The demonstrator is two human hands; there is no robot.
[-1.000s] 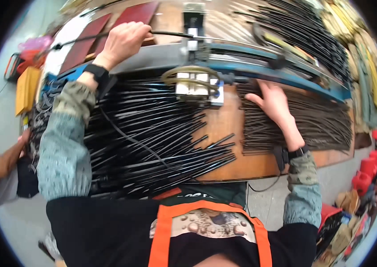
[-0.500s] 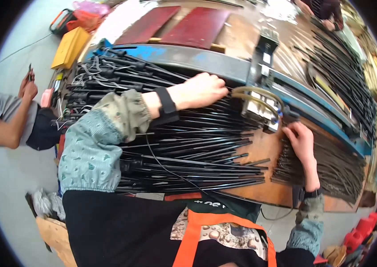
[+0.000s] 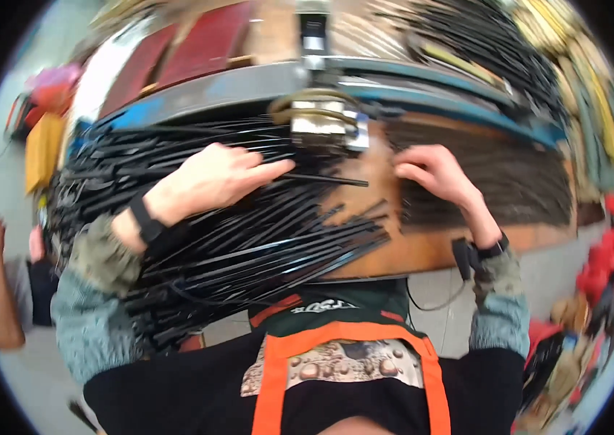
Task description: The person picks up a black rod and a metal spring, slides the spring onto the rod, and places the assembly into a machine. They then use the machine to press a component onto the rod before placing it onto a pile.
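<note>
My left hand (image 3: 213, 177) is closed over the heap of black rods (image 3: 249, 250), thumb and forefinger pointing right. One black rod (image 3: 332, 180) sticks out from beneath those fingers toward the table's middle. To the right, my right hand (image 3: 437, 170) has its fingers curled and its thumb close to the fingertips; anything pinched there is too blurred to make out. It hovers at the left end of a bundle of thin dark strips (image 3: 488, 181). Just beyond both hands stands a metal clamp-like device (image 3: 318, 127) with a brownish hose looped around it.
A blue and grey metal rail (image 3: 437, 87) crosses the table behind the device. Dark red boards (image 3: 205, 43) lie beyond it at left, more black rods (image 3: 481, 36) at far right. A yellow box (image 3: 44, 152) and another person's arm (image 3: 2, 290) are at the left edge.
The view has swung right. My left hand has drawn back from beside the device to over the rods, and a rod now shows at its fingers. My right hand has left the device's side.
</note>
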